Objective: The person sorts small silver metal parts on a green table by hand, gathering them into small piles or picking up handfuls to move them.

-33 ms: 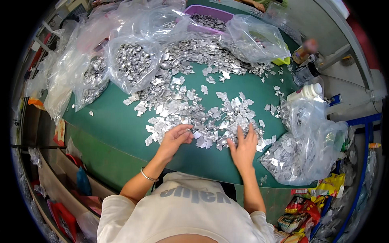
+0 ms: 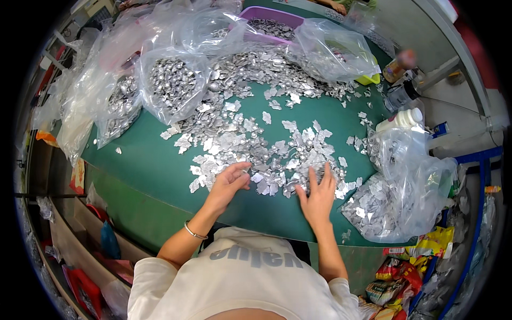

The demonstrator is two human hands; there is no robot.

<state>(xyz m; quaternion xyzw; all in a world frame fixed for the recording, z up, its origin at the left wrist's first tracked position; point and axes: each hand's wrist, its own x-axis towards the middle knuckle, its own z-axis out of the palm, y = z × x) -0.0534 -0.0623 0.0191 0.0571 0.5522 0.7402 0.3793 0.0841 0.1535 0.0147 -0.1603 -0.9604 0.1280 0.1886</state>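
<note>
A spread of silver foil pieces (image 2: 250,144) covers the middle of the green desk (image 2: 149,165), thinning out toward its near edge, where both hands work. The left hand (image 2: 228,184) rests at the near fringe of the pieces, fingers curled together over a few of them; whether it actually pinches one cannot be made out. The right hand (image 2: 318,196) lies flat just beside it, fingers spread and pressed onto the pieces. A bracelet (image 2: 194,232) circles the left wrist. At the desk's right edge, next to the right hand, a clear bag (image 2: 405,186) holds more foil pieces, and a white bottle (image 2: 400,120) stands behind it. Along the left and far edges more clear bags (image 2: 170,85) bulge with silver bits, partly hiding a purple tray (image 2: 274,18) at the far edge. The single pieces are too small to tell their shape. Another person's hand (image 2: 338,6) is cut off at the top rim.
</note>
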